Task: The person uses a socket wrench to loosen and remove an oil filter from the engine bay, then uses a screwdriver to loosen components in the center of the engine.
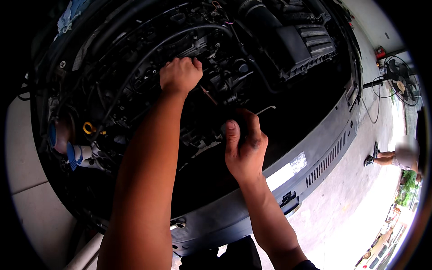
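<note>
Both my hands are over the engine [220,54] of a car with its front end open. My left hand [181,75] is closed in a fist, knuckles up, on the middle of the engine; whatever it grips is hidden beneath it. Closer to me and to the right, my right hand [246,146] has its fingers curled and thumb bent, with dark smudges on the skin. Deep shadow hides what lies inside its grasp. A thin, pale, bent rod [266,109] shows just beyond its fingers. Between the hands runs a short brownish piece [208,95].
A black ribbed air filter housing [310,42] sits at the far right of the bay. On the left are a blue-capped reservoir [78,154] and a yellow ring handle [89,128]. The front panel [330,157] curves before me. Beyond it stand a fan [400,83] and a person [396,155].
</note>
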`<state>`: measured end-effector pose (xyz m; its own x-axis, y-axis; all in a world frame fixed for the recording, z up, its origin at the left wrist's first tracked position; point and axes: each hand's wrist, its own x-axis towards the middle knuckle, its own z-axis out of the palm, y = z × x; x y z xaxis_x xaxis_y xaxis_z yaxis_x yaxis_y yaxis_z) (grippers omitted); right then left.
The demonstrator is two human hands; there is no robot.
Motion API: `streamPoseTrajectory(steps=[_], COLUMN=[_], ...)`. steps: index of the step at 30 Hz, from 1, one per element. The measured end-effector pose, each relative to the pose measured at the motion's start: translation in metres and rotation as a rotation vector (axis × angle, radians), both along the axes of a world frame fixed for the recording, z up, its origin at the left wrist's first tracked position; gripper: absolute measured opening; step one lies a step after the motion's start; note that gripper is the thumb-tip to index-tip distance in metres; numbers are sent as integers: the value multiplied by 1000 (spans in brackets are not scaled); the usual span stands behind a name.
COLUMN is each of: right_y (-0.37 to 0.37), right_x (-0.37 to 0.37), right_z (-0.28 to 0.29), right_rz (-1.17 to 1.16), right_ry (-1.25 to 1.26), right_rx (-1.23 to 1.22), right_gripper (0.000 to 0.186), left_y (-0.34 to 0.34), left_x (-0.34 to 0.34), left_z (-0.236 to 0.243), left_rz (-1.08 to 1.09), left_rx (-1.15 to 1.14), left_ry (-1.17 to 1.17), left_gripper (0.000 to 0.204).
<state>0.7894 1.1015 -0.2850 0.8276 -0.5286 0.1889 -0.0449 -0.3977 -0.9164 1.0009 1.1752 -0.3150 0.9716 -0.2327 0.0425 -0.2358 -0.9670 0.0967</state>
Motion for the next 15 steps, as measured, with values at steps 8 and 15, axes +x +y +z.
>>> streamPoseTrajectory(steps=[8,15], right_y=[0,0], right_x=[-1,4], right_z=[5,-3], right_rz=[9,11], right_ry=[4,-222], right_rx=[5,-228], right_gripper=[36,34], left_y=[-1,1], left_x=[-1,1], left_z=[-1,-1], left_rz=[-3,-3], left_rx=[-7,14], left_ry=[46,43], left_gripper=[44,46])
